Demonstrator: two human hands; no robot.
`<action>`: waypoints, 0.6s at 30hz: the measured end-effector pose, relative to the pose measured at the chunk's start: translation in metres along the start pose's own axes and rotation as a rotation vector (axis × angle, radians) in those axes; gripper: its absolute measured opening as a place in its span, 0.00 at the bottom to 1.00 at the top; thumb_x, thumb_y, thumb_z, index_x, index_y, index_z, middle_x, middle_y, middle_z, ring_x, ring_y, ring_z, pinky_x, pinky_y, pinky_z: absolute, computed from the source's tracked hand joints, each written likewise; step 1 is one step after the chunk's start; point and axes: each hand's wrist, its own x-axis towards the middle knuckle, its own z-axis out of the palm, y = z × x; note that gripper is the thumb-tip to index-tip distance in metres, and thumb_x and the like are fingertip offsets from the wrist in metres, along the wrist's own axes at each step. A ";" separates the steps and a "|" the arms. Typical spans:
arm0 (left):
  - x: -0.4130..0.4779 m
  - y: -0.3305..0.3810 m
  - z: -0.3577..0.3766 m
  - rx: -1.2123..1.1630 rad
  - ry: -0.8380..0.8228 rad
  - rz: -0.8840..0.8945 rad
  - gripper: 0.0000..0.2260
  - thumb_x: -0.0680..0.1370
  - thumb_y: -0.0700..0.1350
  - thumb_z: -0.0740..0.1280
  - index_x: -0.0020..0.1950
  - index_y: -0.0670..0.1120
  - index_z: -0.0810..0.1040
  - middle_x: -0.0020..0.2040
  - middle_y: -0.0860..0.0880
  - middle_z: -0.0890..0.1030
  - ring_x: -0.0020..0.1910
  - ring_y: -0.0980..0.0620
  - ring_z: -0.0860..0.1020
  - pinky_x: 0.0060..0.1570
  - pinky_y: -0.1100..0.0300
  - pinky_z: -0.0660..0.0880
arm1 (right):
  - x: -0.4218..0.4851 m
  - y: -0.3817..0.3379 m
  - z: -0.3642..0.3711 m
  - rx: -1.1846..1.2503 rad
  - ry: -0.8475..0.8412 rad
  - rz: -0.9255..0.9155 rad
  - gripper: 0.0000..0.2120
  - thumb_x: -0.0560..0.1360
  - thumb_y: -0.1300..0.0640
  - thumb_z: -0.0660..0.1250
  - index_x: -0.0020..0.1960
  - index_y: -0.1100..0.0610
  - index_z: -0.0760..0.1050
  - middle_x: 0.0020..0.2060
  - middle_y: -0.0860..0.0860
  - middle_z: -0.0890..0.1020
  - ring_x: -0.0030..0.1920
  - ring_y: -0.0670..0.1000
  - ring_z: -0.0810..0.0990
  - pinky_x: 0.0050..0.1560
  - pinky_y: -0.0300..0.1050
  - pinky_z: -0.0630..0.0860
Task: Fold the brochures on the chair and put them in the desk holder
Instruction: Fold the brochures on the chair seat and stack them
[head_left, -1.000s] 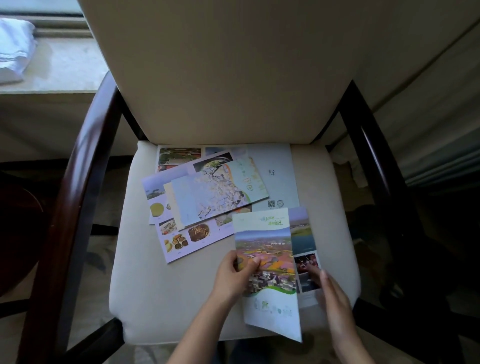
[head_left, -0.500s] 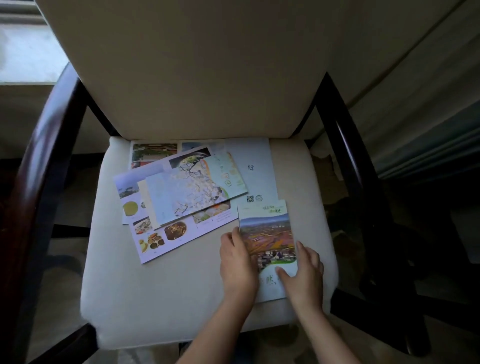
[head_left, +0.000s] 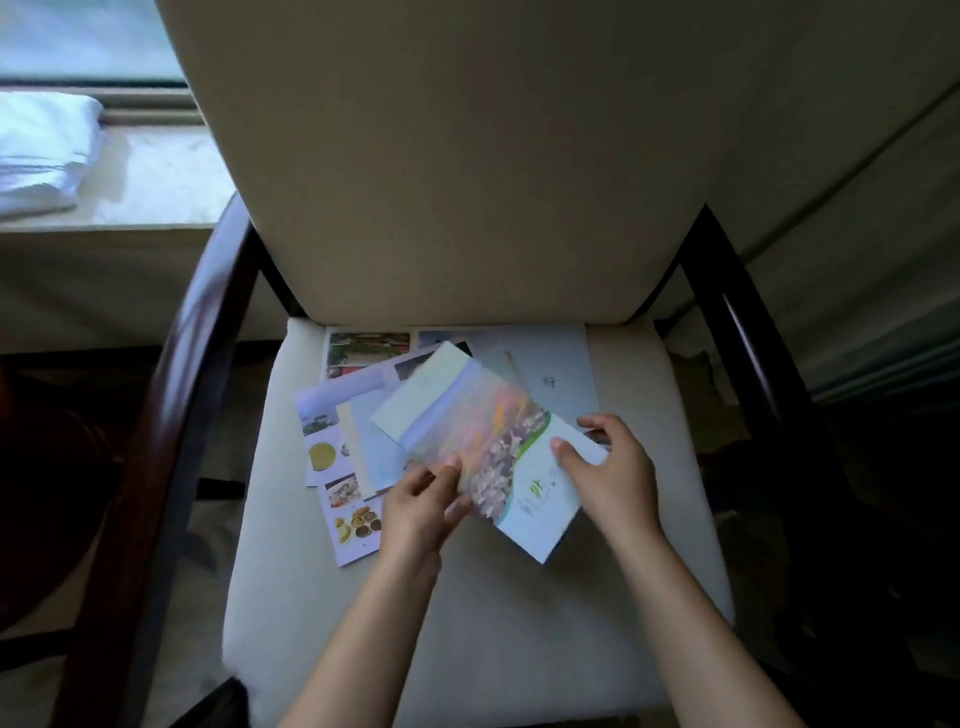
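Both hands grip one folded brochure (head_left: 498, 457) above the cream seat of the chair (head_left: 493, 613): the left hand (head_left: 421, 512) pinches its near left edge, and the right hand (head_left: 610, 467) holds its right end with the thumb on top. The brochure is tilted and blurred, lifted over the unfolded brochures (head_left: 345, 441) that lie overlapping on the seat near the backrest. A folded white cloth (head_left: 44, 150) rests on the window ledge (head_left: 156, 176) at far left.
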 end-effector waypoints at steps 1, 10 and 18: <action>0.005 0.009 -0.003 -0.099 0.032 -0.036 0.07 0.77 0.40 0.68 0.41 0.41 0.74 0.40 0.47 0.76 0.37 0.53 0.77 0.34 0.66 0.81 | 0.007 -0.010 0.009 -0.009 0.007 0.017 0.19 0.69 0.53 0.73 0.58 0.52 0.73 0.53 0.51 0.77 0.50 0.52 0.78 0.47 0.44 0.74; 0.040 0.014 -0.026 0.097 0.038 -0.165 0.13 0.78 0.39 0.67 0.34 0.38 0.72 0.30 0.43 0.73 0.21 0.53 0.72 0.18 0.67 0.69 | 0.029 -0.024 0.085 0.070 -0.083 0.120 0.28 0.67 0.71 0.70 0.65 0.57 0.71 0.54 0.58 0.82 0.52 0.57 0.81 0.48 0.43 0.75; 0.055 0.028 -0.067 0.701 0.495 0.253 0.14 0.73 0.45 0.69 0.55 0.40 0.75 0.53 0.43 0.77 0.53 0.42 0.75 0.57 0.51 0.71 | 0.058 -0.021 0.092 -0.316 -0.028 0.075 0.33 0.67 0.60 0.74 0.70 0.57 0.67 0.65 0.59 0.70 0.66 0.62 0.67 0.62 0.55 0.69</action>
